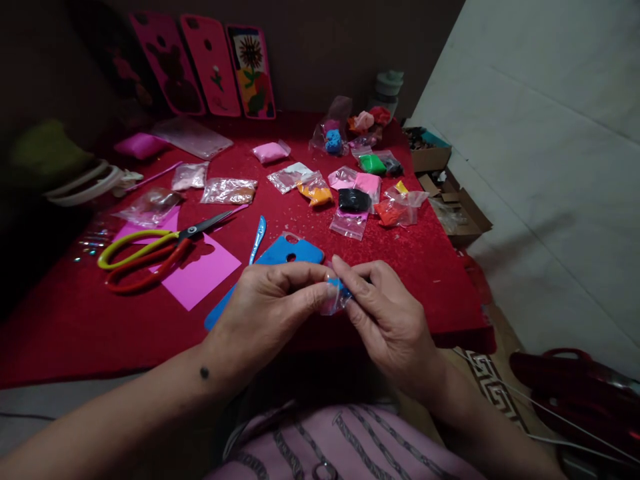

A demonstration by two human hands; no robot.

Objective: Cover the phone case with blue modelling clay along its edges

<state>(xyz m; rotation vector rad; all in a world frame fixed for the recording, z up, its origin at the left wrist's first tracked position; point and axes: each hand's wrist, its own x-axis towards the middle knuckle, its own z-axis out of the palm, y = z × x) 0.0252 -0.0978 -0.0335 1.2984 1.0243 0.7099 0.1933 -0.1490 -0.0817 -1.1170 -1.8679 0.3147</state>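
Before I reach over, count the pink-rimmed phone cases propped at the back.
3: the bear case at left, the small-flower case in the middle, the sunflower case at right. Shadow at far left may hide more.

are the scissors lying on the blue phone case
No, the scissors lie on the pink paper, left of the blue phone case.

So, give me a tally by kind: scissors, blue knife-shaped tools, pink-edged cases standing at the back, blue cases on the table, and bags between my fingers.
Scissors: 1
Blue knife-shaped tool: 1
Pink-edged cases: 3
Blue case: 1
Small clear bag: 1
Total: 7
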